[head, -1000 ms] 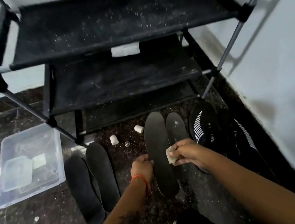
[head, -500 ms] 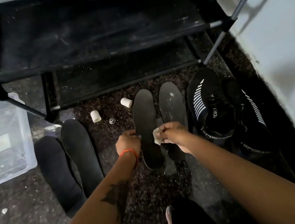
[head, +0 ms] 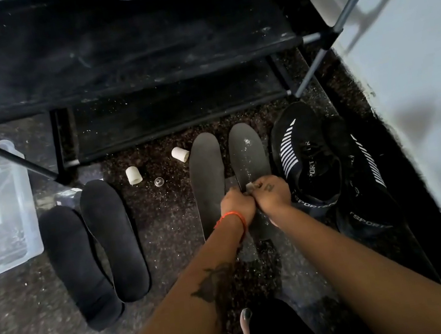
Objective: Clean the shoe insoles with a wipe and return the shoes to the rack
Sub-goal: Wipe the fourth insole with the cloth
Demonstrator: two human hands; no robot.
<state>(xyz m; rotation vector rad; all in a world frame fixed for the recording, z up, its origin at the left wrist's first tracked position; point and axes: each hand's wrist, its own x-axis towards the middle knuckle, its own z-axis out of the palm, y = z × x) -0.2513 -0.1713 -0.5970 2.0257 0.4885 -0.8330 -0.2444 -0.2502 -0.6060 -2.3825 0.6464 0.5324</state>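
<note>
Grey insole (head: pixel 250 159) lies toe toward the rack (head: pixel 120 61); right hand (head: pixel 271 191) pinches wipe (head: pixel 249 188), left hand (head: pixel 235 203) curled.

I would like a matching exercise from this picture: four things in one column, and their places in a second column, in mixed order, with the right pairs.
Things:
1. wipe
2. clear plastic bin
3. black sports shoes
4. pair of black insoles

Places:
A. at the far left, on the floor
B. pinched in the right hand
C. beside the white wall, on the right
D. between the bin and the grey insoles

Pairs: 1-B, 2-A, 3-C, 4-D
</note>
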